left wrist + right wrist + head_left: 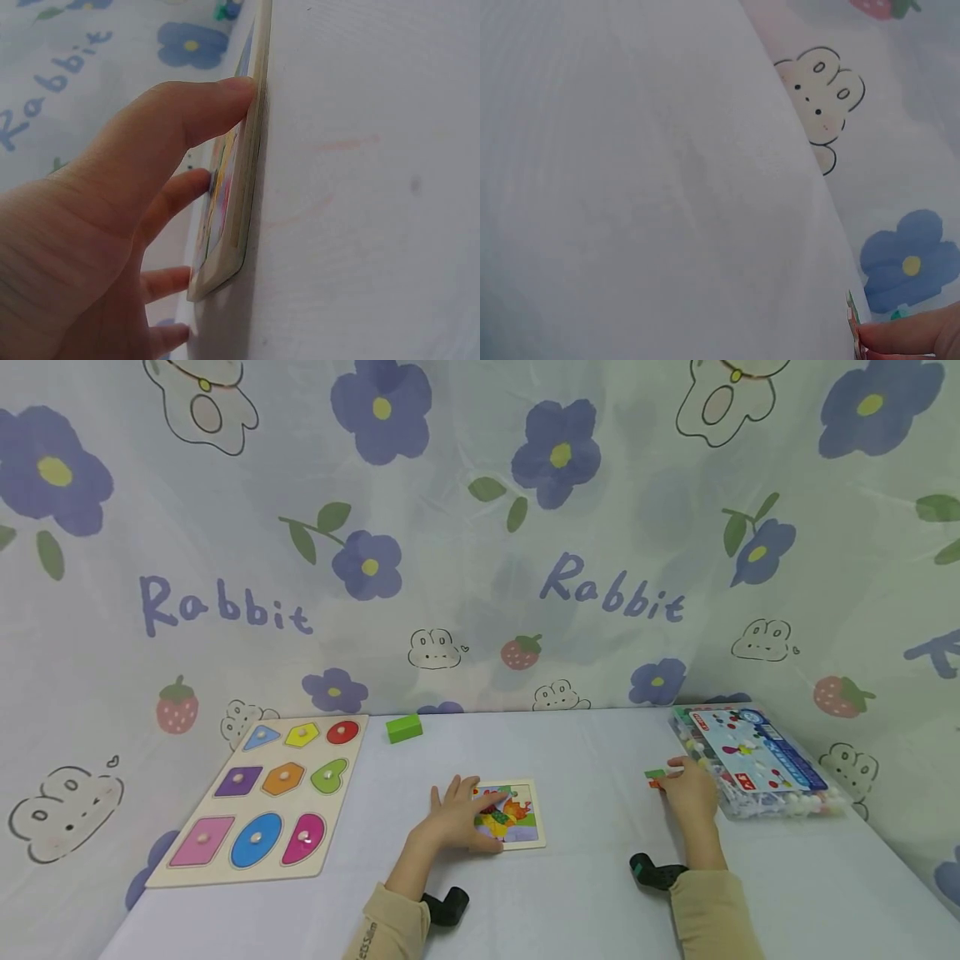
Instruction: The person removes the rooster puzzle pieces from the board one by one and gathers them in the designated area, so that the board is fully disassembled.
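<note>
My left hand [456,817] lies over a small framed picture puzzle [529,827] on the table, fingers spread. In the left wrist view, its thumb [217,105] presses on the near edge of the puzzle's pale frame [238,225], and the other fingertips reach the far side. The colourful picture is partly hidden under the hand. Further right, my right hand [692,787] pinches a small green and orange-red puzzle piece [654,776] between thumb and finger. The right wrist view catches that piece [853,322] nearly edge-on at its lower right corner.
A wooden shape board [251,802] with knobbed coloured pieces lies at left. A green block [405,727] sits near the back edge. The clear box [757,752] with a printed label stands beside my right hand. A patterned cloth [450,543] hangs behind the table.
</note>
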